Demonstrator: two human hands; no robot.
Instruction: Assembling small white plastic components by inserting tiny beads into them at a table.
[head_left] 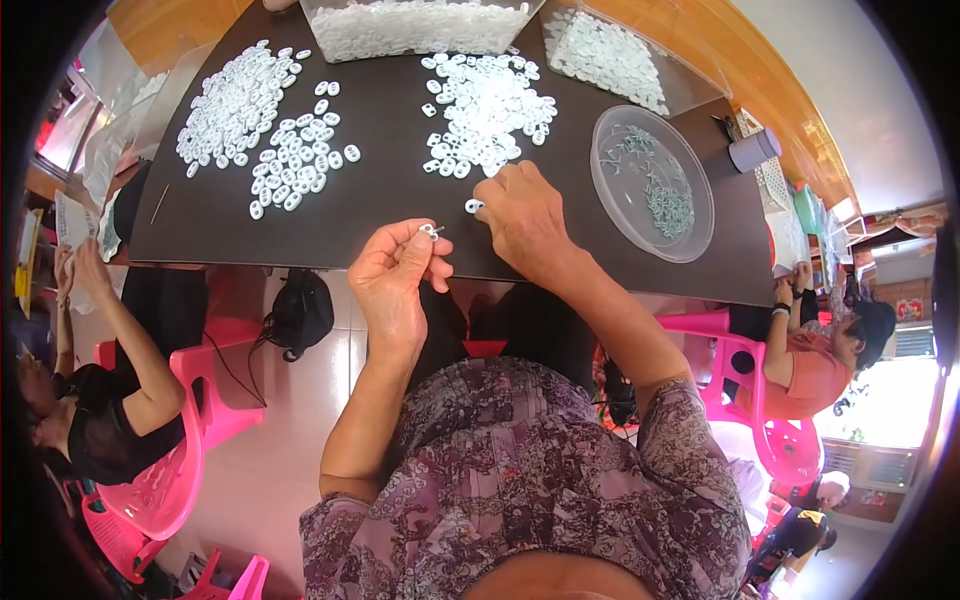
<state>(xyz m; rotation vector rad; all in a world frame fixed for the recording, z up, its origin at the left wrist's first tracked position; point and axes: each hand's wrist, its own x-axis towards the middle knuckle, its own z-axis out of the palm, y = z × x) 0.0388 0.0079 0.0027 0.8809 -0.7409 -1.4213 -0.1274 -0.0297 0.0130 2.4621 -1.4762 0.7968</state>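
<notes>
Over the table's near edge, my left hand (392,275) is closed, pinching a small white two-holed plastic piece (429,231) between thumb and fingers. A thin grey screw-like pin (439,230) shows at that piece. To its right, my right hand (525,218) is closed with its fingertips on another white two-holed piece (473,206), just in front of a loose pile of white pieces (490,110). Right of my hands, a round clear shallow dish (622,208) holds many small grey screws (668,205). The right fingertips are partly hidden.
Two more groups of white pieces, a far pile (235,105) and a nearer one (295,165), lie at left on the dark table (385,140). Clear bins of white pieces stand at the back. A grey cup (755,150) is at right. People sit on both sides near pink chairs (205,405).
</notes>
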